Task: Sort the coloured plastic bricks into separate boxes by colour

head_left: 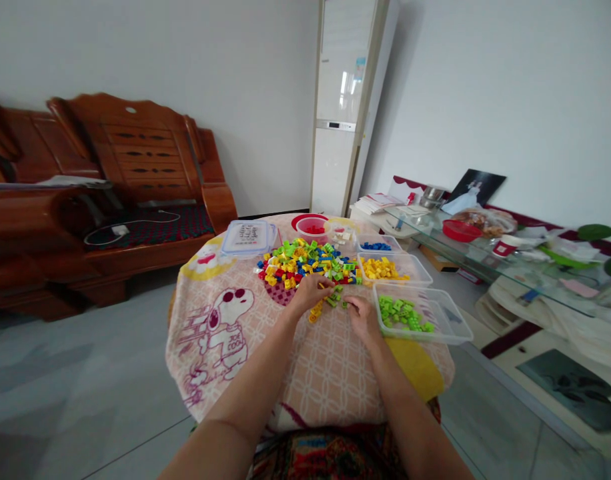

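A mixed pile of toy building bricks (305, 259) in green, yellow, blue and red lies on the cloth-covered table. My left hand (311, 295) is at the pile's near edge, its fingers drawn together; what they hold, if anything, is too small to make out. Just below it lie a few yellow bricks (315, 311), and several green bricks (334, 297) sit between my hands. My right hand (364, 319) pinches what looks like a small green brick (344, 305). Beside it stands a clear box of green bricks (448, 325).
Behind that box are clear boxes of yellow bricks (420, 270) and blue bricks (393, 241). A pink-rimmed bowl (313, 230) with red bricks and a lidded box (248, 238) stand at the back. A cluttered glass shelf (530, 273) is on the right, a wooden bench (140, 153) on the left.
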